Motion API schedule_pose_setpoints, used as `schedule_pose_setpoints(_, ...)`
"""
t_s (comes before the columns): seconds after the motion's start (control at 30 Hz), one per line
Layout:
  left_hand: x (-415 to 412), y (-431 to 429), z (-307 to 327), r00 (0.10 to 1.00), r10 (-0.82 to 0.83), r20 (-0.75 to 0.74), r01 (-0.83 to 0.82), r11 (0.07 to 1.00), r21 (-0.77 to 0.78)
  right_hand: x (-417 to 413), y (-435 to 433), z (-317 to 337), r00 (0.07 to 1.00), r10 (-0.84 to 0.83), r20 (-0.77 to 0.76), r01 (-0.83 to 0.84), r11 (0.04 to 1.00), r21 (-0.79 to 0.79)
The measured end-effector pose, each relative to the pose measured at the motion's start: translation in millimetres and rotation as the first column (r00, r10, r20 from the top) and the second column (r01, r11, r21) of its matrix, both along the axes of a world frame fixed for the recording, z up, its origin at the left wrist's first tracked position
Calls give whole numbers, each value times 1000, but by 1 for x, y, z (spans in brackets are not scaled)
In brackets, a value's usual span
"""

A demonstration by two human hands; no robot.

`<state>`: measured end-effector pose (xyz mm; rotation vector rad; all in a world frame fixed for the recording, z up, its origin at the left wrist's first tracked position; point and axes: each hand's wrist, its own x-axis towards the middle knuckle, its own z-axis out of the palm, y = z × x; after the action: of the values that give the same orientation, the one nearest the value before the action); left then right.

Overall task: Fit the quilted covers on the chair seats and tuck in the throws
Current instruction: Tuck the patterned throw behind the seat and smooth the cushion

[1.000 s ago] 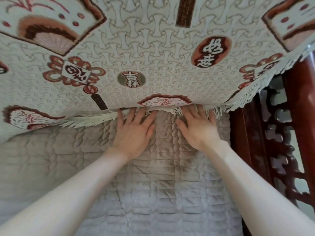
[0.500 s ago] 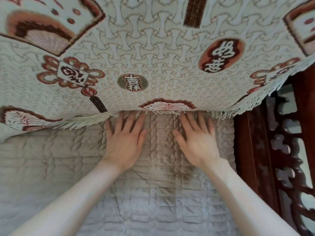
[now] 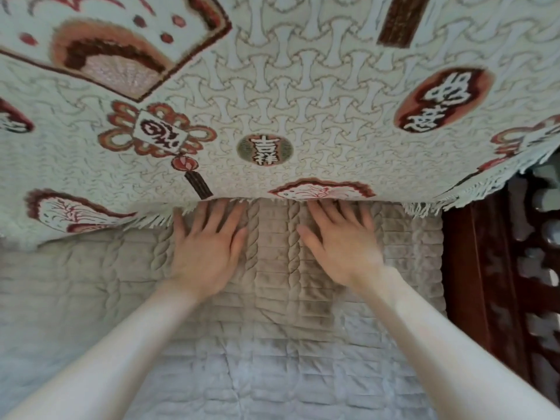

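A cream throw (image 3: 272,95) with red-brown fans, knots and characters hangs down the chair back, and its fringed lower edge meets the seat. A beige quilted cover (image 3: 266,344) with cable-like ridges lies over the seat below it. My left hand (image 3: 206,250) lies flat on the quilted cover, fingers straight, with the fingertips at the throw's fringe. Beside it, my right hand (image 3: 339,244) lies flat the same way, its fingertips under the fringe edge. Neither hand grips anything.
A dark red carved wooden armrest (image 3: 497,283) with openwork stands at the right edge of the seat. The throw's right corner (image 3: 472,189) hangs over that wood. The seat runs on to the left past the frame.
Both hands have slid back a little toward me along the quilted cover, so more of the fingers shows below the fringe. The throw's edge now lies straighter against the seat.
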<state>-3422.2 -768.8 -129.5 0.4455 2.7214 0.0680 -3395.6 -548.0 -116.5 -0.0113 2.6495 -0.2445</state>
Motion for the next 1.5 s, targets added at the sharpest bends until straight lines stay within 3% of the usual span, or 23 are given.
schedule_pose_setpoints(0.17, -9, -3, -6, 999, 10, -33, -9, 999, 42, -1, -8, -2, 1000, -6, -21, 7, 1000, 25)
schedule_pose_setpoints(0.33, 11, -20, -4, 992, 118, -53, -114, 990, 81, 23, -31, 5, 964, 6, -267, -33, 995, -96)
schedule_pose_setpoints(0.43, 8, -29, -1, 995, 86, -43, -83, 994, 72, 13, -37, 4, 954, 17, -299, -44, 996, -83)
schedule_pose_setpoints(0.67, -27, -39, -5, 995, 91, 27, -93, 994, 61, -30, -44, -1, 997, 77, -31, -76, 997, 25)
schedule_pose_setpoints(0.8, -9, -52, -1, 998, 57, -9, -55, 991, 123, -4, -62, 3, 994, 78, -75, -80, 997, -21)
schedule_pose_setpoints(0.87, 2, -64, 4, 998, 70, 4, -70, 994, 84, 3, -79, 5, 994, 103, -39, -105, 993, -46)
schedule_pose_setpoints(1.03, -37, -79, 3, 995, 89, 43, -92, 994, 58, -41, -94, -2, 1000, 5, -21, -5, 1000, 13)
schedule_pose_setpoints(1.2, -14, -109, 0, 998, 14, -69, -6, 994, 113, -11, -112, 5, 997, 79, -7, -79, 997, 7)
schedule_pose_setpoints(1.33, -13, -136, 4, 993, 46, -109, -45, 999, 9, -26, -136, 6, 994, 102, -34, -103, 994, -26)
schedule_pose_setpoints(1.43, -37, -144, 8, 992, 129, 0, -129, 991, -24, -43, -153, 4, 997, 69, -26, -70, 998, -6)
schedule_pose_setpoints(1.5, -36, -145, 5, 993, 122, -6, -122, 993, -9, -36, -162, 4, 998, 60, -19, -60, 998, -30)
